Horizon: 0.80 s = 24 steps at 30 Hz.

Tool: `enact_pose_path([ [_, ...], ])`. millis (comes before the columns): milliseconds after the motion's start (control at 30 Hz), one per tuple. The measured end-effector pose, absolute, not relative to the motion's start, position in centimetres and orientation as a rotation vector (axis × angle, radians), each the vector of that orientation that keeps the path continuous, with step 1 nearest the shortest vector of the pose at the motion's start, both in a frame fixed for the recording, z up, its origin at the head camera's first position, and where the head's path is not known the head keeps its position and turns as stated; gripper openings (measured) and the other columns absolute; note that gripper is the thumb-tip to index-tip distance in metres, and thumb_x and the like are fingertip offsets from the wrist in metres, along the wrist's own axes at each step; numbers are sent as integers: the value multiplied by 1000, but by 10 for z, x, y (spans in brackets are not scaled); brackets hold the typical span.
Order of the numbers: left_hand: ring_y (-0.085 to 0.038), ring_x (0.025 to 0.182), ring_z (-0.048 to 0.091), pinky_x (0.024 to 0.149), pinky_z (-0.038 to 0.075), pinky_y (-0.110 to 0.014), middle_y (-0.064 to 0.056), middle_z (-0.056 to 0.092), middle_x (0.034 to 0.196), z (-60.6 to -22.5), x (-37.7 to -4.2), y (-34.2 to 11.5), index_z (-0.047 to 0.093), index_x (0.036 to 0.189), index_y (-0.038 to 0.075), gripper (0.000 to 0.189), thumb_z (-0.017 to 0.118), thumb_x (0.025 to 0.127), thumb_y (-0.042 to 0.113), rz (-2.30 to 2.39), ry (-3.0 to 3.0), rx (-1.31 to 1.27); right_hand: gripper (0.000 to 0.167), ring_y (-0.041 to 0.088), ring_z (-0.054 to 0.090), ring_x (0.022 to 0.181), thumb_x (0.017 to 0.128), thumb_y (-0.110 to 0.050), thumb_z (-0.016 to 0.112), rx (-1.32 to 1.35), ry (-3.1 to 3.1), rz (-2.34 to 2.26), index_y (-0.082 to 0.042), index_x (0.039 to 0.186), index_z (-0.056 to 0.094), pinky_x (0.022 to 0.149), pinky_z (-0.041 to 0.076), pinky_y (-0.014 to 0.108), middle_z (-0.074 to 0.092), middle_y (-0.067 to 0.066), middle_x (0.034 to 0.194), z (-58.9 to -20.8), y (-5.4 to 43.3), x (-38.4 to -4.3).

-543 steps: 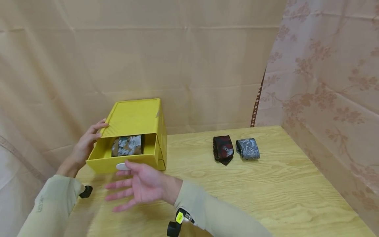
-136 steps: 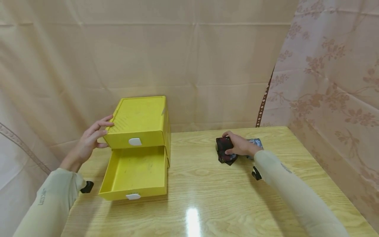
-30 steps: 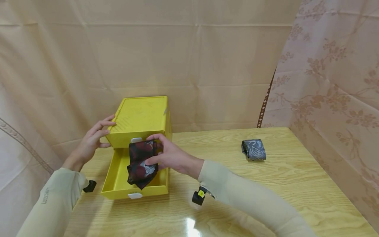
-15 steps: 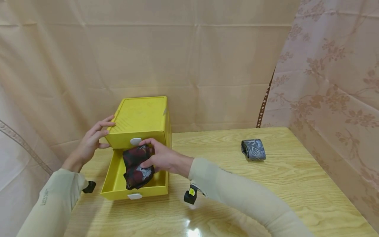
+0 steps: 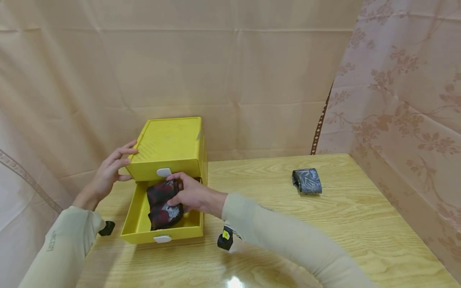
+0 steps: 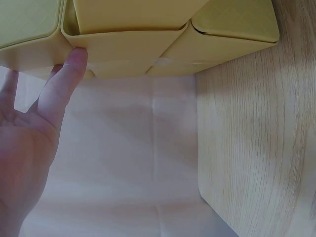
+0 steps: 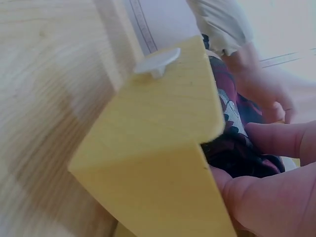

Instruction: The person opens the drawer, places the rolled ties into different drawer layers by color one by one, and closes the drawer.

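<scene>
My right hand (image 5: 196, 196) pinches a rolled necktie (image 5: 158, 208), dark red and black with a pale motif, inside the pulled-out lower drawer (image 5: 130, 218) of a small yellow drawer unit (image 5: 169, 138). In the right wrist view the rolled tie (image 7: 228, 94) sits behind the drawer's front, thumb and finger on it. My left hand (image 5: 108, 172) rests against the unit's upper left edge with its fingers extended. The left wrist view shows that hand (image 6: 34, 133) touching the yellow side. The upper drawer front (image 5: 174, 169) is pushed in.
A second rolled necktie, grey-blue with pale leaf lines (image 5: 307, 181), lies farther right on the wood-grain table (image 5: 273, 236). A beige curtain (image 5: 230, 72) hangs right behind the unit. A patterned cloth (image 5: 403, 120) hangs along the right side.
Since the earlier frames, the lower drawer was pulled out and my right hand took the dark red tie from the table. Over the last second it lowered the tie into the drawer. My left hand stays put.
</scene>
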State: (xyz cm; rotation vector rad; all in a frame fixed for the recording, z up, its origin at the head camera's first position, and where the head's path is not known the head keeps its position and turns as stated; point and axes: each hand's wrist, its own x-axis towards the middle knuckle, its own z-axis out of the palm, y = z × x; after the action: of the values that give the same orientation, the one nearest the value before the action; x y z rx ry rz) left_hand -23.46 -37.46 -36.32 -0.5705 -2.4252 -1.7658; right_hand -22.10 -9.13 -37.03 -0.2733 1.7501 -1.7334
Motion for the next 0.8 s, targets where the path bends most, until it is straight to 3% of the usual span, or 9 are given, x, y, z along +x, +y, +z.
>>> enact_pose_path([
  [267,-8,133,38,77,57,-30,-1,20,168,-363,-233,-374,53,137,11,32,39,110,20,-1757,-2435,-559,58,31,61,96,86,16,68,-203,1749,-1727,-17,131,50,79,56,58,57,9,111,-376,-97,-216],
  [800,-7,133,38,78,57,-30,-1,18,168,-361,-232,-372,52,138,12,32,39,110,21,-1743,-2456,-541,54,37,57,105,86,19,62,-97,1674,-1701,-11,129,48,86,49,69,54,14,116,-382,-106,-219],
])
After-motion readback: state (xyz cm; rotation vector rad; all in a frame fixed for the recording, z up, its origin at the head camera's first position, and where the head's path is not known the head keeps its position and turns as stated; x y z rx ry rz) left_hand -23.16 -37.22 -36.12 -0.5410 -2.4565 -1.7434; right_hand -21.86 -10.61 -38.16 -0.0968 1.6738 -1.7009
